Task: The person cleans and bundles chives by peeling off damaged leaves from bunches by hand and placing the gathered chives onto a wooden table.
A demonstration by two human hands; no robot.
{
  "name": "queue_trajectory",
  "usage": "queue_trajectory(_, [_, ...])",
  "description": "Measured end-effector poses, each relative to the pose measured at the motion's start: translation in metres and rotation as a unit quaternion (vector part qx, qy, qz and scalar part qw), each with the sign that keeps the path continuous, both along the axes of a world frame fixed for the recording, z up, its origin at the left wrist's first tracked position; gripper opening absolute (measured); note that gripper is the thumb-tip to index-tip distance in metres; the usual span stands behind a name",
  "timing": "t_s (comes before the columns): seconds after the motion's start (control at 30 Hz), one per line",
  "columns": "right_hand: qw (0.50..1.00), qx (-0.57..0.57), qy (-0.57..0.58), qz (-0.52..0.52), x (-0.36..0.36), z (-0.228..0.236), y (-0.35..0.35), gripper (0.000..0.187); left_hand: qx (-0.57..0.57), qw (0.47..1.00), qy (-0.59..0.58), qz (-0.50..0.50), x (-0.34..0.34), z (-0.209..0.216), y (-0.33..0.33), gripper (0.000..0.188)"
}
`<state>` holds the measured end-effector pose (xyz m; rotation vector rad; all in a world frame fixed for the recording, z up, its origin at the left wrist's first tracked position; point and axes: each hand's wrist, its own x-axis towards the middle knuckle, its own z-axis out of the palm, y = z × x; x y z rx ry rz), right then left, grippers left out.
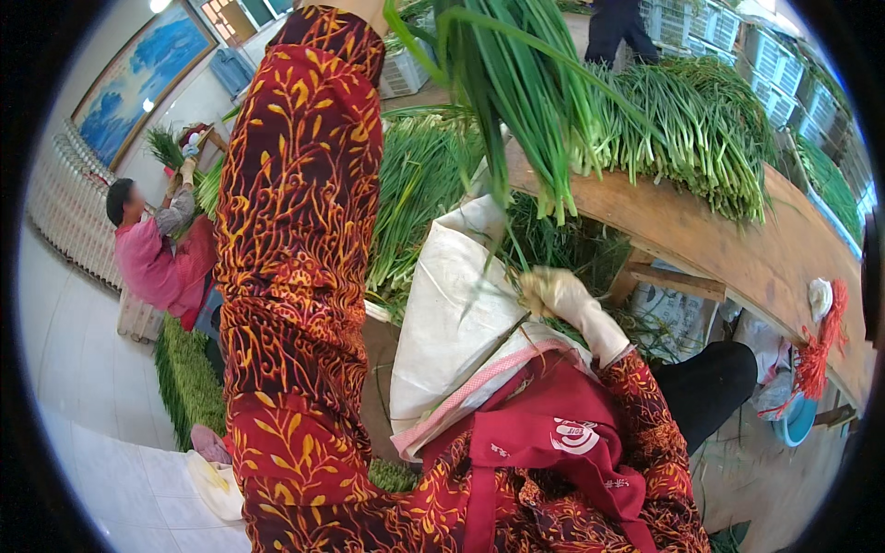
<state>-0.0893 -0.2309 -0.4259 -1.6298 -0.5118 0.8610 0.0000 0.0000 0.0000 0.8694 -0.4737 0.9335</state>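
Long wooden table heaped with green onions, another worker off at 9 o'clock.

Left arm in the red patterned sleeve is raised to 12 o'clock, lifting a bunch of green onions; the left hand itself is cut off by the frame, so can't tell its grip. Bunch hangs long axis vertical, straight above the gloved right hand, which is nearer the white sack and closed on something thin I can't make out.

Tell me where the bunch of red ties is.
Head view, far right: the red ties hang off the wooden table edge, above a blue basin.
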Motion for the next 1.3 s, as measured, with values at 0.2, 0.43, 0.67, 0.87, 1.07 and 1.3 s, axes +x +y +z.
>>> queue_trajectory(0.2, [0.991,0.124,0.0,-0.047,-0.013,0.034,0.035,0.029,-0.053,0.998,0.023,0.023,-0.012,-0.007,-0.009,0.024])
queue_trajectory(0.43, [0.848,0.474,0.236,0.002,-0.001,0.094,0.092,0.041,-0.005,0.999,0.036,-0.033,-0.013,-0.016,-0.005,0.022])
queue_trajectory(0.67, [0.875,0.44,0.17,0.11,-0.014,0.115,0.1,0.05,0.141,0.971,0.183,0.059,-0.036,-0.023,0.028,0.041])
queue_trajectory(0.87, [0.896,0.412,0.143,-0.087,0.017,0.085,0.118,0.042,0.086,0.98,0.163,0.07,-0.026,-0.03,0.008,0.04])
queue_trajectory(1.07, [0.86,0.484,0.163,0.017,0.005,0.113,0.103,0.018,0.07,0.993,0.099,0.001,-0.023,-0.043,-0.015,0.027])
queue_trajectory(1.3, [0.942,0.257,-0.179,0.123,-0.01,0.106,0.078,0.032,0.016,0.992,0.125,-0.023,-0.021,-0.044,-0.017,0.026])
